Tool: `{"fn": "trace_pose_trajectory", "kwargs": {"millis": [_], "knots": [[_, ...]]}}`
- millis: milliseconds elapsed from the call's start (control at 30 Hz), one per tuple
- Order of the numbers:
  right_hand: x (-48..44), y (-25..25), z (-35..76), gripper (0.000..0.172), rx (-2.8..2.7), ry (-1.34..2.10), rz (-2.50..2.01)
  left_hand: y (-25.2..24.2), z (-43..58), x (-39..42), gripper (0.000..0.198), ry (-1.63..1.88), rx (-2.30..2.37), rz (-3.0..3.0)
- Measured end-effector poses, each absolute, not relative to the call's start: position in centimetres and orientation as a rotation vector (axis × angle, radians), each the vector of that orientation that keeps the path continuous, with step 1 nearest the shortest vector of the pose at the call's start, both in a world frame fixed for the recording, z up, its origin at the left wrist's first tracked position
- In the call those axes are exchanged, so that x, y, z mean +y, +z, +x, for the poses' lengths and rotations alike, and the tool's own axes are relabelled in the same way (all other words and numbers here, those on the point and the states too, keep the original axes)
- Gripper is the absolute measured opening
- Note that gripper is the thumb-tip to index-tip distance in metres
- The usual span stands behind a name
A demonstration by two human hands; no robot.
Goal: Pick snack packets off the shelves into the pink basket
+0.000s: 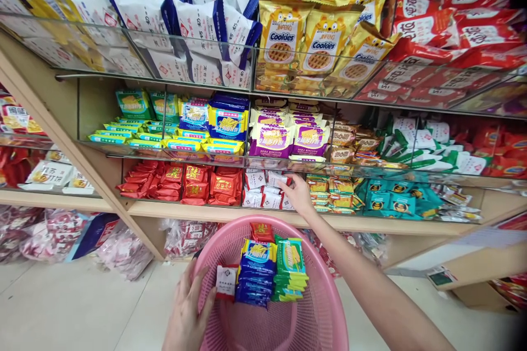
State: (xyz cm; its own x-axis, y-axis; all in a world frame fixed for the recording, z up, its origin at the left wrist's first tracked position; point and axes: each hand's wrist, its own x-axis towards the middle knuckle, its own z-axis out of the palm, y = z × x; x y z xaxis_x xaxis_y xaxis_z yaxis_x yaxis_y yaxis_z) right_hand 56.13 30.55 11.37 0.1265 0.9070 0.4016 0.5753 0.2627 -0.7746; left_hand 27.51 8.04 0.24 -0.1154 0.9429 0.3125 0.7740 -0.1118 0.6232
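Observation:
My left hand (189, 307) grips the left rim of a pink plastic basket (323, 274), its fingers bent over the edge. Inside the basket are a small white packet (226, 281), blue soda biscuit packs (256, 271), green biscuit packs (290, 269) and a red packet (262, 232). On the lowest shelf my right hand (298, 194) reaches into a compartment of small white packets (252, 198). Its thumb and fingers are closed on one white packet (276, 178) at the top of the pile.
Red packets (195, 182) lie left of the white ones; yellow-green packets (341, 192) and teal packets (401, 203) lie right. Glass dividers and front strips edge the shelves. Purple soda biscuits (272, 137) and yellow cookie bags (284, 33) sit above. Bagged goods (123, 249) lie on the floor.

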Motion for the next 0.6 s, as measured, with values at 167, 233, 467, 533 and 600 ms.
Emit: {"fn": "trace_pose_trajectory", "kwargs": {"millis": [167, 233, 467, 533, 600], "knots": [[28.2, 12.2, 56.8, 0.029, -1.647, 0.364, -1.319, 0.4, 27.7, 7.9, 0.041, 1.072, 1.917, 1.856], [26.7, 12.5, 57.3, 0.026, -1.676, 0.324, -1.259, 0.6, 27.9, 7.8, 0.041, 1.094, 1.904, 1.837], [22.0, 14.6, 55.7, 0.022, -1.896, 0.459, -1.182, 2.1, 28.7, 7.3, 0.047, 1.137, 1.854, 1.673], [21.6, 15.3, 53.4, 0.020, -2.035, 0.621, -1.150, 2.4, 28.9, 7.2, 0.048, 1.160, 1.842, 1.638], [21.6, 15.6, 50.6, 0.016, -2.223, 0.771, -1.079, 2.5, 29.0, 7.1, 0.049, 1.187, 1.836, 1.600]]}}
